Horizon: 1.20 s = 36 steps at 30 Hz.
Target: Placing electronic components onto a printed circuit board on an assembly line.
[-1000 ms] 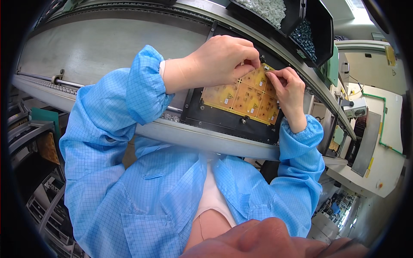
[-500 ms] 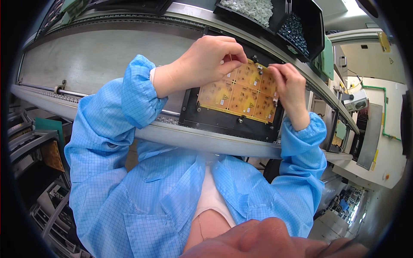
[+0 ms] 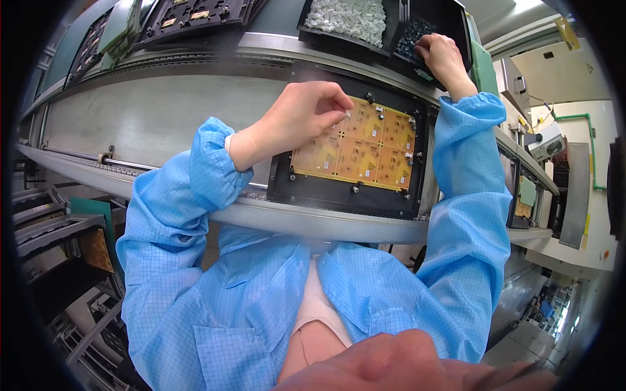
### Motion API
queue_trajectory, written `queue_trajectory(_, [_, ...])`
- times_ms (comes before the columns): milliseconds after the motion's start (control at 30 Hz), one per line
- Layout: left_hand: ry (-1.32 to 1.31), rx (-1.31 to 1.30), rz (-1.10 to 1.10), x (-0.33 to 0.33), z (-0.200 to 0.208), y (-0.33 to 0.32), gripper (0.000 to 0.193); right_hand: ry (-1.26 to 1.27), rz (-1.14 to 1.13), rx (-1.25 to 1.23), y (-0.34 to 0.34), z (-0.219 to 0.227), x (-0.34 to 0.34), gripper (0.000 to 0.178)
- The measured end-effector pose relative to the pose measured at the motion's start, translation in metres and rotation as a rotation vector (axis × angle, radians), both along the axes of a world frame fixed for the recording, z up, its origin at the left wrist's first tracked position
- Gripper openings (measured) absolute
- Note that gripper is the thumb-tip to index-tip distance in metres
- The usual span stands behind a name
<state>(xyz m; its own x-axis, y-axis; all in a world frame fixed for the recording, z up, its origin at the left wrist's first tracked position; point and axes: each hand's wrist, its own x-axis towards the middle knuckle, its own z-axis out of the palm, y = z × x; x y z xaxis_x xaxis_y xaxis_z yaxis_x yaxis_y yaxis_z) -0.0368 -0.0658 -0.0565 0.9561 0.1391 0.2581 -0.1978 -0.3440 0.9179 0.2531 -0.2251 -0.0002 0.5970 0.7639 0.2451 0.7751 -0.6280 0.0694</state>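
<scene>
A yellow-orange circuit board panel (image 3: 358,158), divided into several like sections, lies in a black carrier frame (image 3: 287,187). Small white and dark parts stand on some sections. Over the panel's far left part, my left hand (image 3: 303,111) pinches a small white part (image 3: 347,113) between thumb and forefinger. My right hand (image 3: 445,60) reaches into the bin of small dark blue parts (image 3: 409,34) at the far right. Its fingers are curled together at the parts, and whatever they grip is hidden.
Beside the dark parts, a black bin holds many white parts (image 3: 345,19). The carrier sits on a conveyor with a metal front rail (image 3: 313,212). Black trays (image 3: 189,19) stand at the far left. A rack (image 3: 59,228) is at the near left.
My right hand has gone from the panel's right edge up into the dark parts bin. My left hand stays over the panel, slightly lower and further left in the picture, still pinching.
</scene>
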Motion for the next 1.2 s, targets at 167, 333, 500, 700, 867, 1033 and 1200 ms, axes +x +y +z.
queue_trajectory(167, [0.136,-0.019,-0.108,0.006,0.002,-0.010,0.012,-0.205,0.166,0.191,0.002,-0.010,0.013,0.017])
queue_trajectory(333, [-0.027,0.254,-0.124,0.012,-0.008,-0.028,0.013,0.109,0.182,0.558,0.010,-0.013,-0.011,0.011])
queue_trajectory(500, [-0.011,0.550,-0.092,0.019,-0.015,-0.035,0.015,0.294,0.189,0.672,-0.008,-0.001,-0.078,0.014])
queue_trajectory(700, [-0.047,0.598,-0.034,0.021,-0.019,-0.037,0.016,0.442,0.304,0.679,-0.043,-0.024,-0.116,0.017])
queue_trajectory(867, [0.026,0.544,-0.058,0.024,-0.025,-0.031,0.016,0.605,0.261,0.698,-0.063,-0.036,-0.138,0.016])
queue_trajectory(1033, [0.060,0.548,-0.049,0.023,-0.028,-0.033,0.011,0.726,0.236,0.707,-0.075,-0.044,-0.150,0.017])
queue_trajectory(1200, [-0.025,0.619,-0.012,0.020,-0.027,-0.037,0.011,0.761,0.215,0.693,-0.079,-0.051,-0.156,0.016])
